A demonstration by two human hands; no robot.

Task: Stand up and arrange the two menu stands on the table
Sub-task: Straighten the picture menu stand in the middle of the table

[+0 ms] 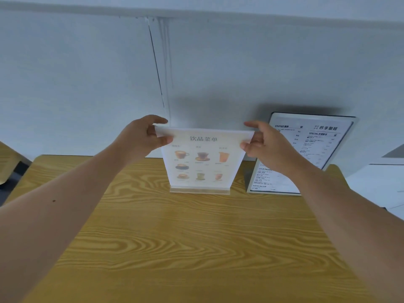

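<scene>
Two menu stands are present on the wooden table, both upright and both near the far edge against the pale wall.

Stand 1, the drinks menu stand, is a clear holder containing one printed sheet. The sheet shows a Chinese heading and seven pictured drinks: three in the top row, one below them at the left, three in the bottom row. The stand's base strip rests on the table surface at the centre of the far edge.

Stand 2, the coffee menu stand, is a dark-framed holder containing one text sheet with headings that include "COFFEE" and "SPECIAL". It stands to the right of stand 1, apart from it, tilted back toward the wall. Its lower left portion is hidden behind the right forearm.

The left hand pinches the top left corner of stand 1 between thumb and fingers. The right hand pinches the top right corner in the same manner. Both grips are narrow and closed on the holder's upper edge.
</scene>
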